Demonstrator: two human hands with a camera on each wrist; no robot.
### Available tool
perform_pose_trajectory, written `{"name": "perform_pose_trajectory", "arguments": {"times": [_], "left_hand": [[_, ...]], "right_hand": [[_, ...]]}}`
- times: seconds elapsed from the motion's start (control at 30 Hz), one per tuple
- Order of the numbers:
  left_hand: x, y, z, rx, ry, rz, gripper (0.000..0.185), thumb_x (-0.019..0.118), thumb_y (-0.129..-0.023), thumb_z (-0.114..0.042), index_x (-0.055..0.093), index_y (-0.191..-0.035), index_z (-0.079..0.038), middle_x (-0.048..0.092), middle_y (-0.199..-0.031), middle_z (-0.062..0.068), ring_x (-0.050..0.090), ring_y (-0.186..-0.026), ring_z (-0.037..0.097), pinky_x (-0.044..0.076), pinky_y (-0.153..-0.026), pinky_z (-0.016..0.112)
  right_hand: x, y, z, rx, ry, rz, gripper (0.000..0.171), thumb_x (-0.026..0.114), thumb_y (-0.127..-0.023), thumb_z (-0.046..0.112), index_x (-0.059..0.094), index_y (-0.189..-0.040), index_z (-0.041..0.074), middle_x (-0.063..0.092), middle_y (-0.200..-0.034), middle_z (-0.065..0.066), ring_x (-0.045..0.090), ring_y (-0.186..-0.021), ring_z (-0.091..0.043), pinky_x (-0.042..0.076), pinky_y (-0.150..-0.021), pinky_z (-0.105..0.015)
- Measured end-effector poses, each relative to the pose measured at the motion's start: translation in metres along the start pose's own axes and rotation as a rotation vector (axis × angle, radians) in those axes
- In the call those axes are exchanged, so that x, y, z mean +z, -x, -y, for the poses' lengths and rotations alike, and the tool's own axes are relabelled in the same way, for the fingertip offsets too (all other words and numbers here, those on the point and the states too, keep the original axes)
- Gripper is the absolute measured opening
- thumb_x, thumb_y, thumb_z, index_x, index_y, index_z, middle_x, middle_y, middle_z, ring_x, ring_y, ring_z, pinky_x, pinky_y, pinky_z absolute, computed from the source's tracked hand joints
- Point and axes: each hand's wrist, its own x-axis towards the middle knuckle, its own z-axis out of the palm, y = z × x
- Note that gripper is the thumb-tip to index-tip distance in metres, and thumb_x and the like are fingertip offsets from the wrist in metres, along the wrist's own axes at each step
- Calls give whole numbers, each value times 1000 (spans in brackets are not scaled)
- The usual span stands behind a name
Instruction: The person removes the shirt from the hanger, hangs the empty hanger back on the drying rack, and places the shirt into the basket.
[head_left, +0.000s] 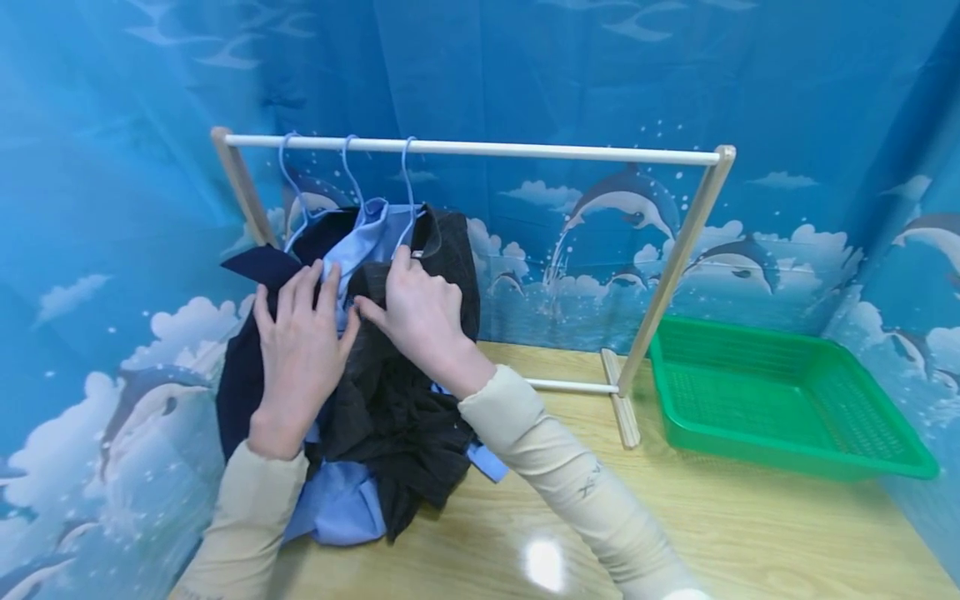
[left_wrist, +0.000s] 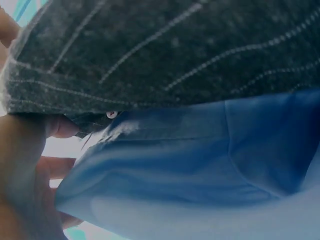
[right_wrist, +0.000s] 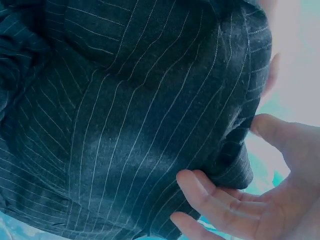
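Hangers (head_left: 403, 162) hook over the left part of the white rail (head_left: 525, 149), which seems to bear the clothes' weight and so leaves both hands free for the cloth. The right hand (head_left: 426, 312) pinches the dark pinstriped garment (head_left: 405, 450) just below the rightmost hook — likely to steady its upper edge — while the left hand (head_left: 300, 342), fingers parted and fairly straight, rests against the light blue garment (head_left: 352, 250) and the navy garment (head_left: 243, 383) beside it, perhaps to hold back these crowded layers.
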Motion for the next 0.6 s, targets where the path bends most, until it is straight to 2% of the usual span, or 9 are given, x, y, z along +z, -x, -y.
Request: {"name": "perform_pose_trajectory", "arguments": {"times": [0.1, 0.27, 0.43, 0.6], "left_hand": [[0, -1, 1, -9, 12, -12, 53, 67, -97, -20, 53, -144, 0, 51, -147, 25, 45, -134, 45, 20, -114, 71], [0, 0, 2, -11, 28, -19, 51, 67, -97, -18, 55, -143, -1, 52, -146, 25, 45, -135, 44, 21, -114, 71], [-2, 1, 3, -24, 40, -9, 50, 66, -97, -17, 55, -143, -2, 51, -147, 24, 44, -136, 44, 20, -114, 71], [-2, 2, 4, -31, 58, -3, 49, 65, -98, -16, 54, -144, -2, 50, -148, 24, 44, -136, 45, 20, -114, 71]], "right_hand": [[2, -1, 1, 22, -40, 18, 60, 66, -96, 48, 51, -131, 1, 62, -83, -5, 53, -49, -14, 44, -43, -26], [0, 2, -6, 45, -77, 14, 62, 70, -93, 33, 45, -138, -2, 64, -91, -8, 53, -49, -16, 46, -45, -29], [-6, 6, -15, 73, -80, 14, 50, 71, -93, 29, 48, -128, 2, 64, -93, -9, 58, -54, -21, 52, -50, -35], [-10, 10, -21, 118, -76, 34, 55, 71, -94, 33, 47, -133, 2, 68, -103, -12, 65, -64, -24, 56, -57, -37]]}}
